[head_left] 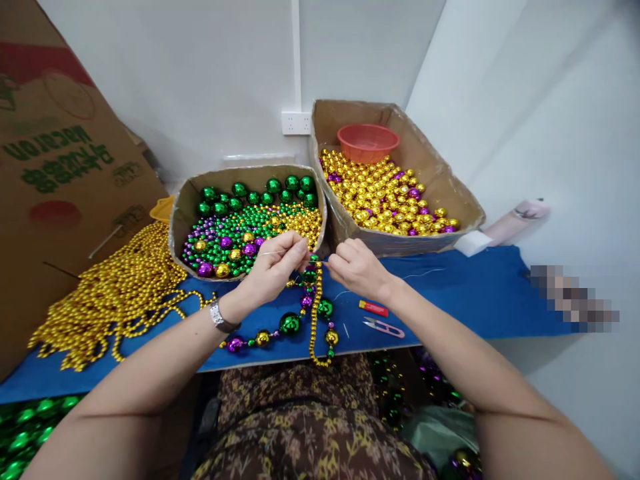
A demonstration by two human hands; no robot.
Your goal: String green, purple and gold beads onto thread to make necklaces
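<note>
My left hand (274, 267) is pinched shut on the top of a bead necklace (305, 313) with green, purple and gold balls that trails down over the blue table (475, 293). My right hand (356, 267) is closed in a pinch just right of it, fingertips at a small green bead (313, 259), holding what looks like a thin thread or needle. Both hands hover in front of a cardboard box (183, 207) of mixed green, gold and purple beads. A watch is on my left wrist.
A second cardboard box (450, 193) of gold balls holds a red bowl (368, 141). A heap of gold bead strands (115, 293) lies at left. Pink snips (383, 327) and a red lighter (373, 308) lie by my right wrist. Green beads (30, 433) sit lower left.
</note>
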